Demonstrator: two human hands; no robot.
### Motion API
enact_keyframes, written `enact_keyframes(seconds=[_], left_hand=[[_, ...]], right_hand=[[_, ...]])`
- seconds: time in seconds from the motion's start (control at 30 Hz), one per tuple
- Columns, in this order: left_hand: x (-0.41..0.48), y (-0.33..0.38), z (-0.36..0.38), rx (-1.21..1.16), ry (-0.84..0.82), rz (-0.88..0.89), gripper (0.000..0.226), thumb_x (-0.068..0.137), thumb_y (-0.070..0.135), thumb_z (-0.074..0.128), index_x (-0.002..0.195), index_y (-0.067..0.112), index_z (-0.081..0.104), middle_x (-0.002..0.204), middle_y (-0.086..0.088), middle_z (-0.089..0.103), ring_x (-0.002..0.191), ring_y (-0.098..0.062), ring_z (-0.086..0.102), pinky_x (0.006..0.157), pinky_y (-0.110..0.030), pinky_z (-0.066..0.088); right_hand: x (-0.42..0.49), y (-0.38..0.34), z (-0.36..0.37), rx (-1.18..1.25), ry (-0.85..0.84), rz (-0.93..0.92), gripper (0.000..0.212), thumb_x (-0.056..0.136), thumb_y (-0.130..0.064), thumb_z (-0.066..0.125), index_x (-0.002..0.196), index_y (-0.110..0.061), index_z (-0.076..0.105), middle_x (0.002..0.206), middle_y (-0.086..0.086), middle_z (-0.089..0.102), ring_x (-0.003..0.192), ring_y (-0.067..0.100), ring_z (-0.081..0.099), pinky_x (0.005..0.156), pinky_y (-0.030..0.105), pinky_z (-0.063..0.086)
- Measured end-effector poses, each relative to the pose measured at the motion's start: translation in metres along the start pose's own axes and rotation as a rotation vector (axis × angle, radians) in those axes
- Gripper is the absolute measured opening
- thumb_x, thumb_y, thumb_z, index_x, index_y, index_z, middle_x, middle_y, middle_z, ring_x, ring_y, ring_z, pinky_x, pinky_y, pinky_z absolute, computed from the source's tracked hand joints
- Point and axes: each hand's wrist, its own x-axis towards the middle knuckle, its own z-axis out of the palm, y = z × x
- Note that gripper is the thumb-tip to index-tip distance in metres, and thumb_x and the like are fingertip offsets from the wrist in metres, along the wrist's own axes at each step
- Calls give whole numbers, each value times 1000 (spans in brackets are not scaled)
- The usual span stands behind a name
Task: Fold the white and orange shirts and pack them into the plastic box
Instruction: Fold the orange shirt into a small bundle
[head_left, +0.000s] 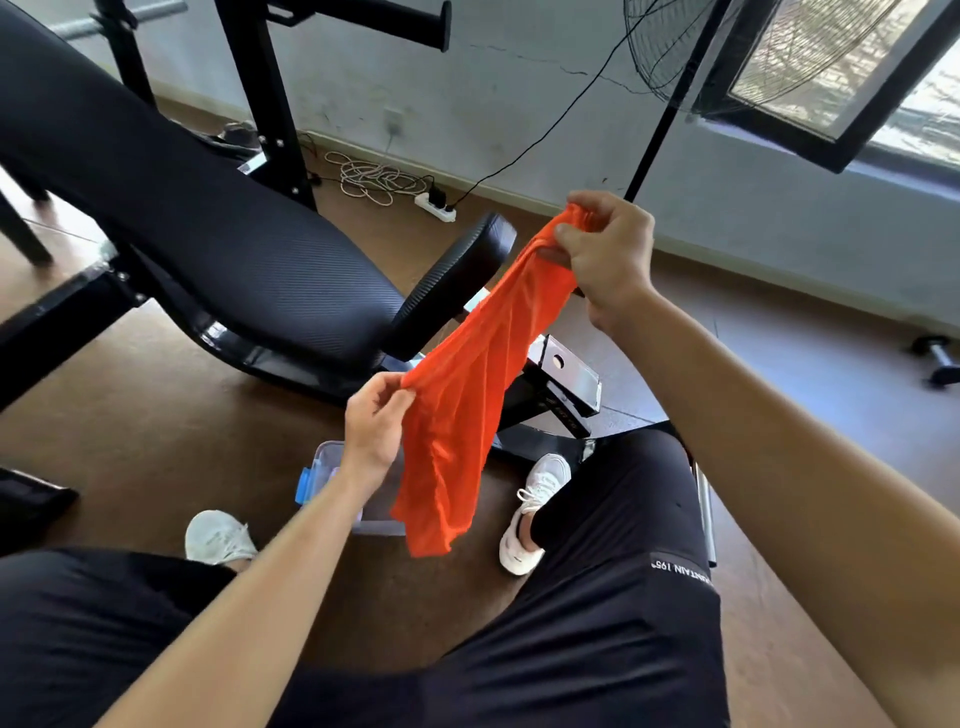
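The orange shirt (470, 395) hangs in the air in front of me, bunched into a long strip. My right hand (608, 254) pinches its upper end, raised toward the wall. My left hand (375, 421) grips the shirt's left edge lower down. The free lower end dangles over the clear plastic box (332, 462) with a blue clasp, which stands on the floor between my feet and is partly hidden by my left forearm and the shirt. No white shirt shows in view.
A black padded weight bench (234, 249) stretches across the left and centre. My legs in black trousers and white sneakers (530, 514) fill the bottom. A fan stand (670, 104), power strip (436, 205) with cables and a dumbbell (935, 358) lie along the wall side.
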Motion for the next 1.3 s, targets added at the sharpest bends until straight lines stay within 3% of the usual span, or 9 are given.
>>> enact_keyframes(seconds=[0.13, 0.33, 0.53, 0.63, 0.73, 0.87, 1.03, 1.13, 1.3], left_hand=[[11, 14, -18, -11, -115, -78, 9, 97, 0, 56, 99, 2, 66, 74, -2, 61, 56, 1, 52, 54, -15, 43], [3, 8, -28, -79, -189, -96, 16, 100, 1, 54, 102, 17, 55, 64, -4, 43, 51, -6, 38, 48, -19, 32], [-10, 17, -37, 54, -269, 43, 35, 100, -4, 45, 95, 13, 75, 78, 10, 69, 71, -4, 58, 67, -17, 44], [-10, 12, -48, 172, -282, 80, 25, 90, 12, 66, 108, 27, 73, 86, 8, 65, 73, -11, 55, 68, -26, 45], [-14, 7, -48, 393, -199, 257, 52, 69, 23, 88, 114, 28, 62, 112, 7, 60, 101, -6, 57, 88, -21, 47], [-19, 1, -38, 424, 9, 405, 55, 72, 8, 85, 115, 19, 54, 113, 3, 57, 100, -7, 55, 89, -25, 47], [-21, -17, -37, 358, 13, 207, 55, 79, 12, 80, 126, 21, 51, 91, 5, 64, 77, -7, 62, 72, -12, 45], [-22, -23, -36, 472, -60, 84, 11, 88, 19, 73, 97, 16, 67, 77, 6, 64, 69, -4, 57, 65, -17, 40], [-17, -28, -39, 121, -131, -87, 19, 97, 14, 63, 82, 2, 62, 69, 3, 57, 64, -8, 50, 62, -19, 41]], right_hand=[[3, 8, -6, 21, -10, 106, 29, 82, 11, 66, 92, -13, 77, 108, 18, 69, 85, 32, 75, 62, 30, 63], [5, 18, -10, 65, -68, 221, 41, 84, 21, 50, 91, -7, 79, 119, 21, 62, 79, 33, 72, 60, 27, 62], [14, 27, -11, 122, -22, 384, 29, 90, 18, 54, 78, -1, 72, 120, 30, 62, 84, 37, 72, 60, 27, 61], [11, 26, -9, 175, -30, 411, 22, 91, 17, 55, 84, 2, 70, 123, 31, 59, 78, 32, 70, 61, 28, 61], [5, 19, -8, 275, -43, 438, 17, 91, 17, 57, 91, 7, 70, 120, 30, 61, 76, 31, 70, 64, 30, 63], [1, -7, -2, 427, -107, 430, 14, 89, 18, 58, 92, 10, 69, 99, 27, 63, 78, 32, 70, 67, 30, 63], [3, -36, 9, 540, -104, 372, 14, 89, 20, 56, 91, 11, 67, 88, 25, 62, 75, 32, 69, 65, 32, 63], [3, -42, 13, 567, -98, 350, 15, 89, 20, 56, 95, 11, 67, 94, 27, 60, 80, 35, 68, 64, 33, 63], [7, -40, 9, 525, -97, 268, 14, 90, 18, 58, 96, 8, 66, 103, 26, 58, 80, 30, 66, 67, 32, 63]])
